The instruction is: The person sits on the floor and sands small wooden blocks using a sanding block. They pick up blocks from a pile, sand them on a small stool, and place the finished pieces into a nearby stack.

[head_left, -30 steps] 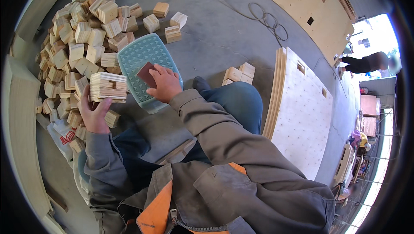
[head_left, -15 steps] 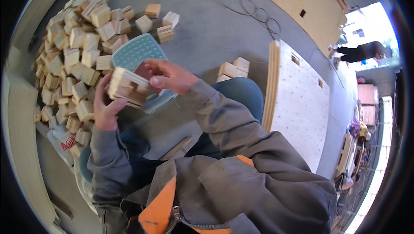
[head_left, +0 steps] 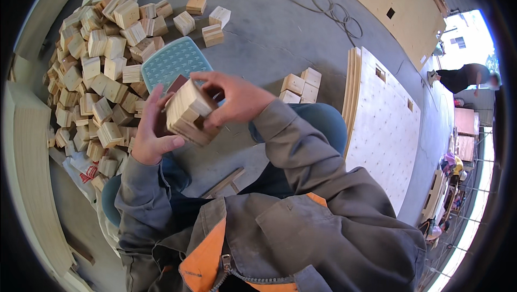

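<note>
A pale layered wooden block with a notch in its side is between my two hands, slightly blurred. My right hand grips it from the right, fingers over the top and thumb at the notched face. On the left side, my left hand is curled about the block, its thumb below and its fingertips partly hidden behind it. Just behind the block shows the edge of a flat reddish-brown piece; what supports it is hidden. Beyond my hands stands a light-blue plastic stool with a textured top.
A large heap of wooden blocks lies at the left, with several loose blocks past the stool. Small blocks stand by my right knee. Perforated boards lie at the right. A coiled cable and a person are farther off.
The block has moved right, nearer to me, and turned. My right hand has come onto the block's right side, while my left hand has shifted right along with it.
</note>
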The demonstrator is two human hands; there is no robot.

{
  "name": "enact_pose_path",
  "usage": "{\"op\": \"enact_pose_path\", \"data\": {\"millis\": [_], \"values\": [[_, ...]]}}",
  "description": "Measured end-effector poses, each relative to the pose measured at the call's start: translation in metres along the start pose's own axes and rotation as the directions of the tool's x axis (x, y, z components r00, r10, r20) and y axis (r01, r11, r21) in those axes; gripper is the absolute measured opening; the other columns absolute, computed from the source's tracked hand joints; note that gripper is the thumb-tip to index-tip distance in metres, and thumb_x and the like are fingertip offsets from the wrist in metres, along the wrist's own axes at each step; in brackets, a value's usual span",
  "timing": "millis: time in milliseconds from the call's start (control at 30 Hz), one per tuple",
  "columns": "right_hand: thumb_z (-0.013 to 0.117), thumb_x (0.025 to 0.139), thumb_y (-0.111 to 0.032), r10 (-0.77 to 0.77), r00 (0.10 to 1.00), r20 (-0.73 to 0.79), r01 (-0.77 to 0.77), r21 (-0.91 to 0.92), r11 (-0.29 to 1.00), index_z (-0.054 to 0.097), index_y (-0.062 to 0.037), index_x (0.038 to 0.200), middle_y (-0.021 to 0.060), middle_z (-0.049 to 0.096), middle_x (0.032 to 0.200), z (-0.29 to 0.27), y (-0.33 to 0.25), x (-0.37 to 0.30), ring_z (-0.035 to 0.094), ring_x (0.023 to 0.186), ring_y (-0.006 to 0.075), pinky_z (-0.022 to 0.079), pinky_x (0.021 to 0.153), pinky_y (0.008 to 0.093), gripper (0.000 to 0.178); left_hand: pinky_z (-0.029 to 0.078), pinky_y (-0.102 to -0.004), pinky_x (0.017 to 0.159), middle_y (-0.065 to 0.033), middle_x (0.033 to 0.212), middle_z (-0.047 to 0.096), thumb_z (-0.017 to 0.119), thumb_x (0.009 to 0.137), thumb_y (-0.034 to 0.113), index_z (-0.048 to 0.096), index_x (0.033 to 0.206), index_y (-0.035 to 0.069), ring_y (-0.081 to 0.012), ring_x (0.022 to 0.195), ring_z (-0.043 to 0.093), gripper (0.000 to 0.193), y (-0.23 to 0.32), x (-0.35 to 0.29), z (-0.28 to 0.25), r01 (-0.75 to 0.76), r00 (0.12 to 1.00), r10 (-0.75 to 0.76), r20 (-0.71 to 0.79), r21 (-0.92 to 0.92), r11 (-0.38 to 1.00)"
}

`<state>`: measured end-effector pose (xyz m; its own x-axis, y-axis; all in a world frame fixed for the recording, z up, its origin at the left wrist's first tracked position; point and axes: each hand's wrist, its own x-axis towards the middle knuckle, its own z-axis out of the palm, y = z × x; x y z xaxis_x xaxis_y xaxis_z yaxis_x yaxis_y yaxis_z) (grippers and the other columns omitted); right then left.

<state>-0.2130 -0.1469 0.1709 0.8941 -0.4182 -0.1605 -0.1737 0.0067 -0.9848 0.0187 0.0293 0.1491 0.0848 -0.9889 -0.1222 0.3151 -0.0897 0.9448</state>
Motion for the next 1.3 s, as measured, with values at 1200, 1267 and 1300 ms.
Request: {"op": "enact_pose_path", "data": {"millis": [1200, 1267, 1300], "values": [[0.078, 0.078, -0.078, 0.616, 0.212, -0.759, -0.949, -0.311, -0.056, 0.058, 0.0004, 0.152, 0.0220, 0.066, 0.148, -0.373, 0.392, -0.056, 0.055, 0.146, 0.0414, 0.049, 0.117, 0.0487, 0.109, 0.046, -0.0411, 0.116, -0.0186, 0.146, 0.063, 0.070, 0.089, 0.007, 0.044, 0.162, 0.000, -0.0280, 0.134, 0.063, 0.078, -0.041, 0.035, -0.008, 0.556, 0.818, -0.370, -0.440, 0.445, 0.702], [0.074, 0.083, -0.077, 0.630, 0.201, -0.750, -0.944, -0.319, -0.078, 0.058, 0.0001, 0.153, 0.0223, 0.064, 0.150, -0.372, 0.397, -0.052, 0.051, 0.149, 0.0414, 0.047, 0.119, 0.0503, 0.105, 0.046, -0.0413, 0.116, -0.0189, 0.146, 0.063, 0.071, 0.088, 0.005, 0.045, 0.161, 0.000, -0.0283, 0.133, 0.063, 0.078, -0.043, 0.034, -0.006, 0.551, 0.827, -0.366, -0.428, 0.481, 0.683], [0.073, 0.085, -0.076, 0.635, 0.196, -0.747, -0.942, -0.323, -0.089, 0.057, -0.0001, 0.153, 0.0225, 0.063, 0.152, -0.371, 0.398, -0.051, 0.049, 0.150, 0.0414, 0.046, 0.120, 0.0511, 0.103, 0.046, -0.0414, 0.116, -0.0191, 0.146, 0.063, 0.071, 0.088, 0.005, 0.045, 0.161, 0.000, -0.0284, 0.133, 0.063, 0.078, -0.044, 0.034, -0.005, 0.546, 0.831, -0.362, -0.421, 0.499, 0.673]]}}
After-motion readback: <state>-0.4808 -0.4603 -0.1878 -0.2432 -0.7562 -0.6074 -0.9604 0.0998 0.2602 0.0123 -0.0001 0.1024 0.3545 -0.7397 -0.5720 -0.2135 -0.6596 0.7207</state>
